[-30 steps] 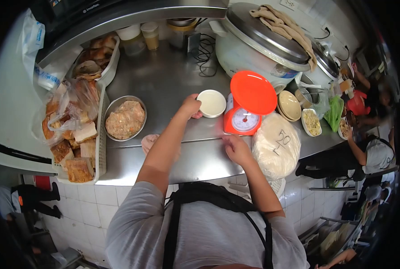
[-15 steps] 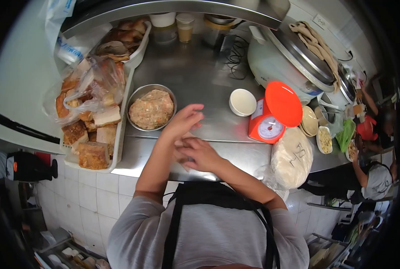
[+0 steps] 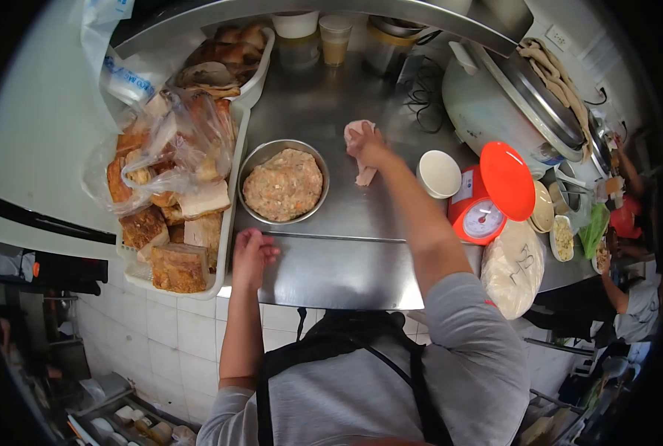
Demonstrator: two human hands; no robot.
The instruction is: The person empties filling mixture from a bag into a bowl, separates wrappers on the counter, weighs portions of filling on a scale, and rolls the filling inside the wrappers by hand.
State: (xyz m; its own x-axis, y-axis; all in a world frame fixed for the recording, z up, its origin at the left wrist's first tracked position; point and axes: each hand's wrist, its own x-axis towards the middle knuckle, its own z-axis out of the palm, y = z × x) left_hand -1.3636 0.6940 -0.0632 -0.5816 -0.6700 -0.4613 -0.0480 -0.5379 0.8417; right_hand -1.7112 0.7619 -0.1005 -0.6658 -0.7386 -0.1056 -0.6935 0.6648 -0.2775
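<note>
My right hand [image 3: 368, 143] presses a pale pink cloth [image 3: 362, 175] onto the steel counter [image 3: 309, 267], its fingers wrapped over the cloth. Near the counter's front edge, my left hand [image 3: 254, 256] hovers with fingers curled and apart, holding nothing. Just behind it stands a metal bowl [image 3: 245, 209] of minced meat mixture [image 3: 283, 184]. To the right of the cloth are a white bowl [image 3: 439, 175] and a red scale [image 3: 483, 217] with an orange-red pan [image 3: 508, 181].
A white basket [image 3: 227, 253] of cooked meat chunks [image 3: 178, 267] is at the left. A wrapped bundle [image 3: 513, 269] lies right, near a large lidded pot [image 3: 487, 108]. Cups [image 3: 335, 41] and a cable [image 3: 422, 97] are at the back. Another person [image 3: 632, 305] is far right.
My right hand has moved away from my left hand and back across the counter with the cloth. My left hand has drawn down and left. The view has shifted, and the white bowl is released.
</note>
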